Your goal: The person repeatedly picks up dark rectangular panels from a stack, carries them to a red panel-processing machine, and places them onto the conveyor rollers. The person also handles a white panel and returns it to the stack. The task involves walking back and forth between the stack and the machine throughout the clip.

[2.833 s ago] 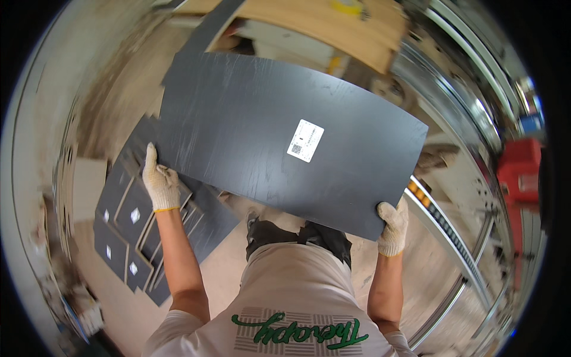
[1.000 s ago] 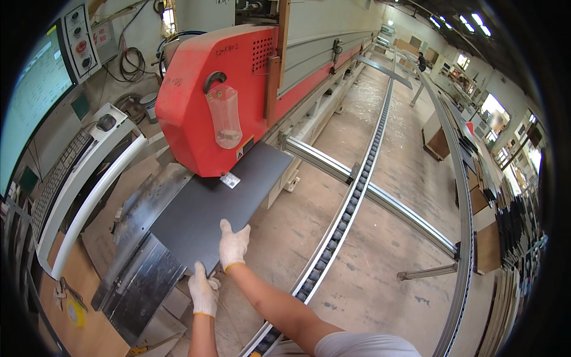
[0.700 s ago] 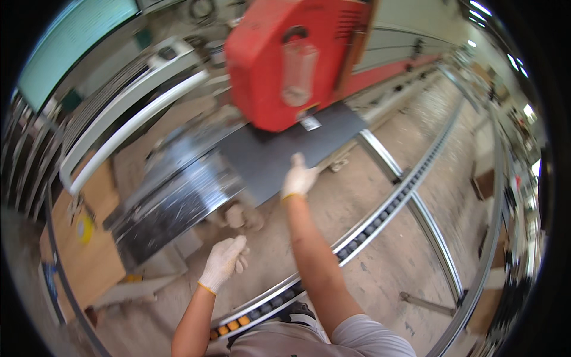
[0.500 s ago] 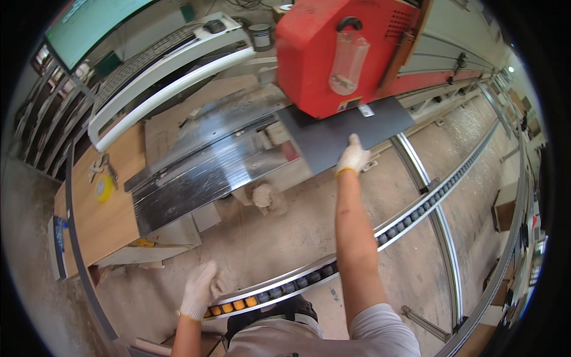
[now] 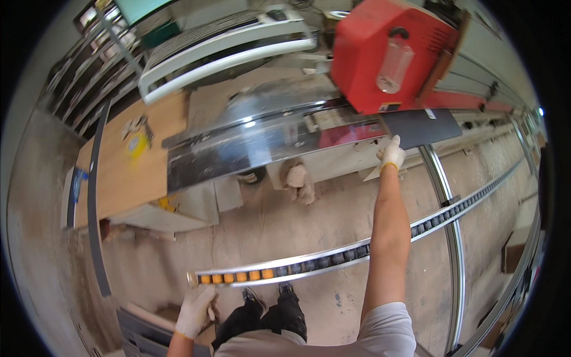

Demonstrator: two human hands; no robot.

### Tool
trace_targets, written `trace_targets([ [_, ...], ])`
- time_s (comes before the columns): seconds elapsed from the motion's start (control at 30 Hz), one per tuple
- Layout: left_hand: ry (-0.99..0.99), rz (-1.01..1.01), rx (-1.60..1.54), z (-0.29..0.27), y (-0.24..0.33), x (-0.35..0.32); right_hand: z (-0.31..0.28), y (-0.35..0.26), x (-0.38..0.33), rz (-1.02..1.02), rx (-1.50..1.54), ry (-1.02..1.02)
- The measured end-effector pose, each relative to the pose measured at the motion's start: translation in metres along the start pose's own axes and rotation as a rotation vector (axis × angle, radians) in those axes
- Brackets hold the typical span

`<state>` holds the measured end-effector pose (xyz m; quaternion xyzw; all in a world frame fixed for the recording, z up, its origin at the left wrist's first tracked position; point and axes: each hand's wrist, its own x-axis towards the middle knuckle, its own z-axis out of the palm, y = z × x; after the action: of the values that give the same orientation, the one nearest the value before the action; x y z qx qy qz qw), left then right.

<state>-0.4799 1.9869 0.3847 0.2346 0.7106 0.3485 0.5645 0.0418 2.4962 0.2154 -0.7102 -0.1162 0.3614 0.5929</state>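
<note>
My right hand (image 5: 391,153), in a white glove with a yellow cuff, reaches far forward. Its fingers close on the near left corner of a dark grey panel (image 5: 429,128), which lies on the machine bed beside a red machine housing (image 5: 366,65). Part of the panel is hidden beneath the housing. My left hand (image 5: 196,310), gloved alike, hangs low at the near left with loosely bent fingers and nothing visible in it. It is by the orange-roller end of a roller track (image 5: 321,262), above some dark boards (image 5: 146,333).
A shiny metal bed (image 5: 220,160) runs left from the housing to a wooden tabletop (image 5: 134,178) with a yellow tape roll (image 5: 137,143). A keyboard shelf (image 5: 232,62) stands behind. A metal rail (image 5: 437,172) crosses between bed and track; a cloth (image 5: 299,181) hangs below the bed.
The view has shifted, so the scene sits further right. More of the metal bed shows beside the panel, and my right hand is now at its near left corner. My left hand is lower.
</note>
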Motion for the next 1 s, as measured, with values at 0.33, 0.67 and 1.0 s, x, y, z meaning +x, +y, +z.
trace_targets([
  [0.33, 0.43, 0.143, 0.28, -0.077, -0.138, -0.07, 0.01, 0.083, -0.137, 0.07, -0.115, -0.913],
  [0.67, 1.278, -0.31, -0.82, -0.266, -0.564, -0.314, -0.027, 0.118, -0.579, -0.567, -0.205, -0.998],
  [1.0, 2.031, -1.069, -0.687, -0.412, -0.881, -0.546, -0.075, 0.215, -0.875, -1.452, -1.09, -1.658],
])
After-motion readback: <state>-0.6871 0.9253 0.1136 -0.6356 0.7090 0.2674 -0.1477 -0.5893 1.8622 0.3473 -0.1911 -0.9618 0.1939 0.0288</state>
